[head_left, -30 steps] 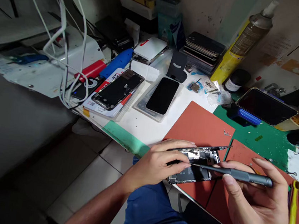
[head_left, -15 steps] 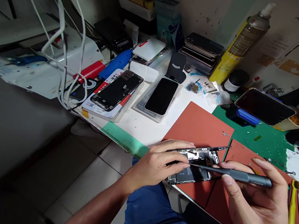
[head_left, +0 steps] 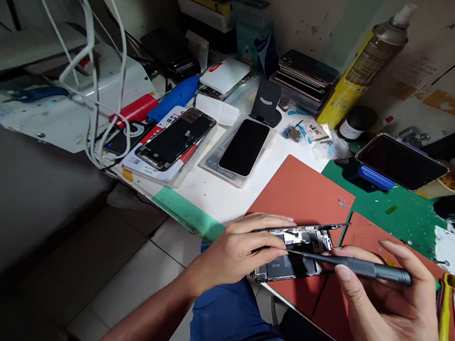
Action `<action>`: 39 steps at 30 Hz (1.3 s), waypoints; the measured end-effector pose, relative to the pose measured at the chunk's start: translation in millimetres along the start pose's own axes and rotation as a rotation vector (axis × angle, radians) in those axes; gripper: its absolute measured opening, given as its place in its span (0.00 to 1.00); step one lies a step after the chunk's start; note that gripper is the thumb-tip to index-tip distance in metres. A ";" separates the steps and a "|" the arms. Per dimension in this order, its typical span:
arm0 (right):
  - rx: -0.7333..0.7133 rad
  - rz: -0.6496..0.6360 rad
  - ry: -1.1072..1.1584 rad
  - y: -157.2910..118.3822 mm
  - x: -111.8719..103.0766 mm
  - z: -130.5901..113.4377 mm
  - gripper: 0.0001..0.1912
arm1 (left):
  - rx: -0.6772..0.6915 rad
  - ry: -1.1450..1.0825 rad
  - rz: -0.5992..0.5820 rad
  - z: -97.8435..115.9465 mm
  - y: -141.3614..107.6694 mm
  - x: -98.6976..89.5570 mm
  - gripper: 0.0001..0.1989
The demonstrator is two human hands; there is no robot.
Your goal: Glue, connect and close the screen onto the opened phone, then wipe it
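Note:
An opened smartphone (head_left: 293,265) lies near the table's front edge, its battery and inner boards bare. A dark panel stands partly raised along its far side. My left hand (head_left: 237,248) is closed over the phone's left end, thumb and fingers near the tool tip. My right hand (head_left: 387,314) holds a dark grey screwdriver (head_left: 364,267) between thumb and fingers, almost level. Its thin shaft points left across the phone, and the tip reaches my left fingertips. What the tip touches there is hidden.
Beneath the phone are reddish-brown mats (head_left: 302,195) on a green mat (head_left: 403,212). Farther back lie a black-screened phone (head_left: 244,147) and a detached phone screen (head_left: 177,137). A yellow spray can (head_left: 362,65) stands behind. Yellow-handled pliers (head_left: 444,332) lie at right; white cables (head_left: 90,40) hang at left.
The view has shifted very slightly. Both hands, the phone and the screwdriver hold almost the same positions.

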State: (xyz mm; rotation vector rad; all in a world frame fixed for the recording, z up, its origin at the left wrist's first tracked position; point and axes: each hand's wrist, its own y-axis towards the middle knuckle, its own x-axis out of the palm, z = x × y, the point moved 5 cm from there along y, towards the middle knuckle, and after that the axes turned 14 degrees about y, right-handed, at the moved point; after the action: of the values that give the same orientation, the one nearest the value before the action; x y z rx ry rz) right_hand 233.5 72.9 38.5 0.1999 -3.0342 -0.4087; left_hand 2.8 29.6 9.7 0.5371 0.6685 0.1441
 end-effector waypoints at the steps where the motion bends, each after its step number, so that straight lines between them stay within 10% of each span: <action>1: -0.014 -0.001 -0.008 -0.7 -0.4 -0.3 0.31 | 0.000 0.001 0.000 -0.1 -0.1 -0.1 0.04; 14: -0.188 -0.040 -0.145 -7.9 2.0 -9.3 0.39 | 0.008 0.003 0.008 1.2 1.4 0.4 0.04; 27: -0.069 0.035 -0.130 1.0 2.1 -9.5 0.32 | 0.007 -0.014 0.020 -0.1 -1.3 0.1 0.09; 39: -0.325 -0.043 -0.564 26.4 -61.7 -33.2 0.38 | -0.056 0.162 -0.061 -1.5 -4.5 0.2 0.07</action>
State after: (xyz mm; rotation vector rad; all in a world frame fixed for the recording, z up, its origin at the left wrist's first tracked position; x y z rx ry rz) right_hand 294.4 98.1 74.1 0.1472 -3.4267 -1.1226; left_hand 1.9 26.4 6.3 0.4534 0.8358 0.1501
